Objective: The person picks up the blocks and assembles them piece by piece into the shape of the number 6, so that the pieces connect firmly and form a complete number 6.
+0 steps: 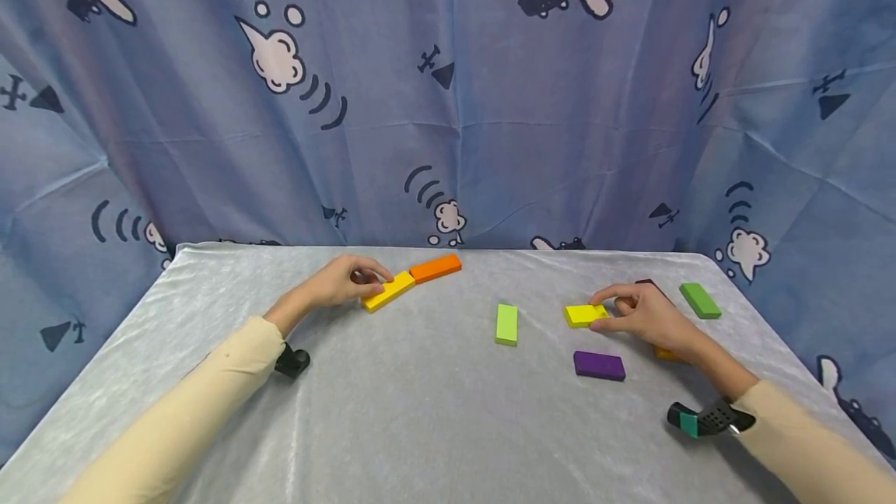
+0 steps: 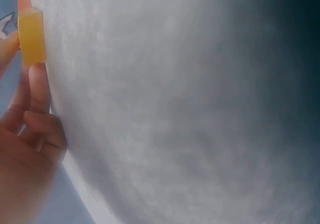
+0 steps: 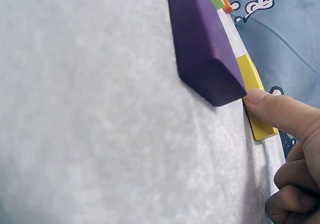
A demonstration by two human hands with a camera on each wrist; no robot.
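Observation:
My left hand pinches a golden-yellow block between thumb and fingers. Its far end meets an orange block on the cloth; in the left wrist view the yellow block stands in front of the orange one. Over on the right, my right hand has thumb and index finger on opposite long sides of a lemon-yellow block, gripping its right end. The right wrist view shows the thumb against that block, its other fingers curled in.
Nearer me than the lemon-yellow block lies a purple block. A light green block is left of it, and a green block lies far right. My right hand partly covers an orange-yellow block and a dark block.

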